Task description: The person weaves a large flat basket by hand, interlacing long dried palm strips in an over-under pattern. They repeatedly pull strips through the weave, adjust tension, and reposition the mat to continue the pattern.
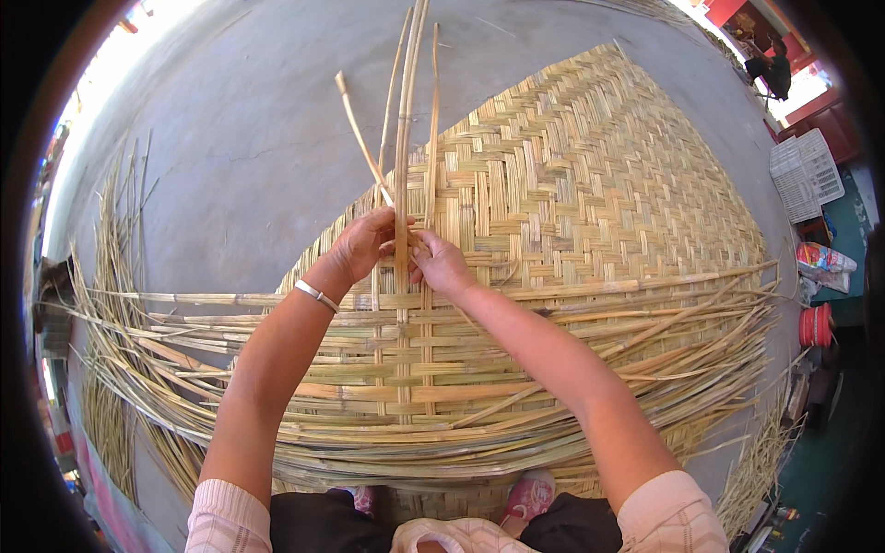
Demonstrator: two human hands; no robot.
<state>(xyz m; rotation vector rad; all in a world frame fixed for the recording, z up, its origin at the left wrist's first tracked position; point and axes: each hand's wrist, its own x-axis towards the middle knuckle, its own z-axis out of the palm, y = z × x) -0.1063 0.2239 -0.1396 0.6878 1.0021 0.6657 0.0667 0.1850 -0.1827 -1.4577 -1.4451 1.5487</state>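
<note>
Pink shoes (527,493) at 6 o'clock; both hands (406,247) pinch upright bamboo strips (403,111), probably best pressed snug into the woven mat (599,184).

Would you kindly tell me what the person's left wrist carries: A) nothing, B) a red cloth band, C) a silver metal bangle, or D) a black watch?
C: a thin silver metal bangle circles the wrist just behind the left hand, which grips the upright pale bamboo strips.
</note>
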